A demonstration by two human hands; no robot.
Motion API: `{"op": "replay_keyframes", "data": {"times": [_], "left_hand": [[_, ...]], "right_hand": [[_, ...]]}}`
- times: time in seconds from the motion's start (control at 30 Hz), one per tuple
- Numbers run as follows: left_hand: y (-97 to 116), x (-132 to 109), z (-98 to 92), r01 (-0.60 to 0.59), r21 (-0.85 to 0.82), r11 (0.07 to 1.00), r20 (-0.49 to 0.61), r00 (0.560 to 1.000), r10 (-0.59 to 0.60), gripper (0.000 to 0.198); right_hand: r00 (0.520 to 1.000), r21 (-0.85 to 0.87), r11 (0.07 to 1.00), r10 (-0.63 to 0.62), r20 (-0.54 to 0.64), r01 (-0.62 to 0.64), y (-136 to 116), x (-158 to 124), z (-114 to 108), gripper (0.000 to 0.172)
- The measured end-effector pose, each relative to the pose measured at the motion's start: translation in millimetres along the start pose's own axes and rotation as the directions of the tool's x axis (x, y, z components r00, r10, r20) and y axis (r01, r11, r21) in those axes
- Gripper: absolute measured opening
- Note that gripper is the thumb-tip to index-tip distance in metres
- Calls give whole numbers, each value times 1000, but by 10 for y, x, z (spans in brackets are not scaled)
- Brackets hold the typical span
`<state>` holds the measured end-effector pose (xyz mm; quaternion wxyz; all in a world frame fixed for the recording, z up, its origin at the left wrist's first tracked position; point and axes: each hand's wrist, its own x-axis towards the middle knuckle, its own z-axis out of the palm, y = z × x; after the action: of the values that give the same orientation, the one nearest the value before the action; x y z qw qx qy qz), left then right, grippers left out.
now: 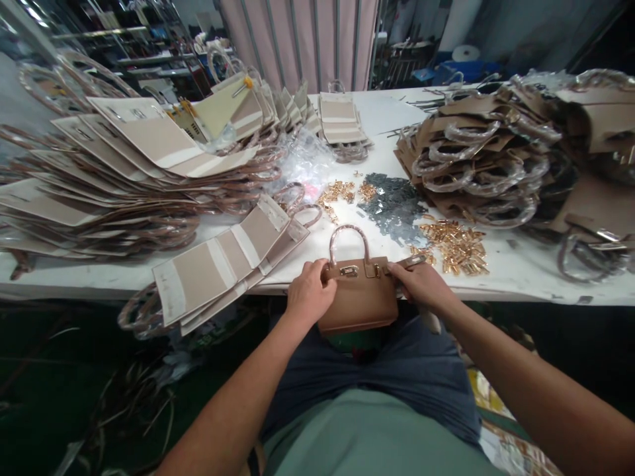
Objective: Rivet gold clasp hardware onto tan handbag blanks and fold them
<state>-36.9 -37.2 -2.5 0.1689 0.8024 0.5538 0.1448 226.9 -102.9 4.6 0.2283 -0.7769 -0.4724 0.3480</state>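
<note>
A small tan handbag [360, 301] with a plastic-wrapped handle and gold-coloured clasp stands upright at the table's front edge, over my lap. My left hand [312, 291] is closed on its upper left corner, thumb near the top edge. At the upper right corner, my right hand [421, 284] pinches the bag's side, where a short strap [411, 261] with metal on it sticks out. Just behind lie a pile of gold-coloured metal fittings [456, 248] and a heap of dark flat pieces [389, 201]. The bag's underside is hidden from me.
Flat bag panels with wrapped handles [228, 261] lie left of me, overhanging the white table [347, 244]. A tall stack of panels [143, 142] fills the left side. Brown bag pieces [476, 145] are heaped on the right. Clear plastic wrap [307, 158] lies mid-table.
</note>
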Motion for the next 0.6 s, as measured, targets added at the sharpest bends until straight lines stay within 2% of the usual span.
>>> {"op": "replay_keyframes", "data": {"times": [0.13, 0.23, 0.3, 0.37, 0.4, 0.47, 0.53, 0.6], "left_hand": [[16, 111, -35, 31, 99, 995, 58, 998, -37, 38], [9, 222, -58, 46, 127, 991, 96, 994, -58, 37], [-7, 299, -68, 41, 124, 991, 127, 990, -57, 38], [-28, 364, -73, 35, 116, 993, 157, 986, -53, 39], [-39, 389, -75, 37, 107, 994, 169, 984, -55, 39], [-57, 424, -78, 52, 81, 995, 188, 980, -66, 39], [-67, 441, -84, 71, 56, 996, 198, 977, -80, 38], [-64, 449, -92, 84, 41, 996, 207, 974, -91, 37]], "right_hand": [[987, -26, 990, -139, -76, 137, -56, -9, -113, 46], [974, 74, 991, -94, -207, 112, -146, -103, -281, 43], [945, 220, 965, -66, -321, 142, -268, -171, -408, 42], [905, 426, 862, -82, -417, 275, -445, -186, -520, 37], [890, 527, 777, -90, -447, 344, -546, -158, -562, 36], [891, 690, 596, -101, -443, 411, -746, -10, -600, 37], [923, 795, 476, -116, -368, 377, -911, 255, -553, 38], [957, 872, 394, -113, -268, 291, -1023, 587, -404, 37]]}}
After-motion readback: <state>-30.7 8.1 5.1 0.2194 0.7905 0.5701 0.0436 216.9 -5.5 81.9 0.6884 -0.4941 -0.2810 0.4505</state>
